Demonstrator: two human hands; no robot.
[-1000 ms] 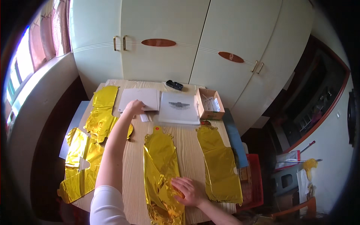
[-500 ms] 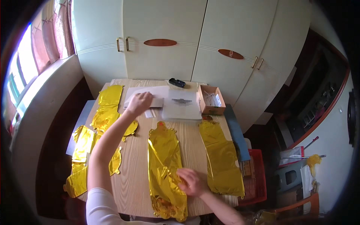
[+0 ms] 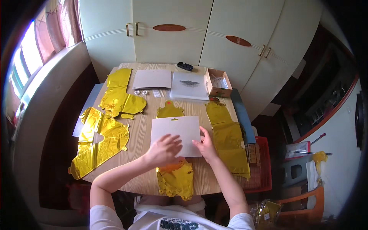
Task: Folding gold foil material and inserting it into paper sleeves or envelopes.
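A flat white plastic sleeve (image 3: 175,132) lies over the middle of a long gold foil balloon (image 3: 177,179) on the wooden table (image 3: 143,134). My left hand (image 3: 163,150) presses on the sleeve's near edge. My right hand (image 3: 205,145) holds its right lower corner between thumb and fingers. The balloon's top (image 3: 170,110) and its lower end show past the sleeve.
Another gold foil strip (image 3: 228,138) lies to the right, and more gold foil balloons (image 3: 119,96) (image 3: 100,140) lie to the left. At the far edge sit white sheets (image 3: 152,79), a clear packet (image 3: 189,86), an open cardboard box (image 3: 217,82) and a small black object (image 3: 185,66). A red crate (image 3: 260,165) stands on the floor to the right.
My left hand came back from the far white sheets with a white sleeve and laid it over the middle balloon. My right hand moved up from the balloon onto the sleeve's corner.
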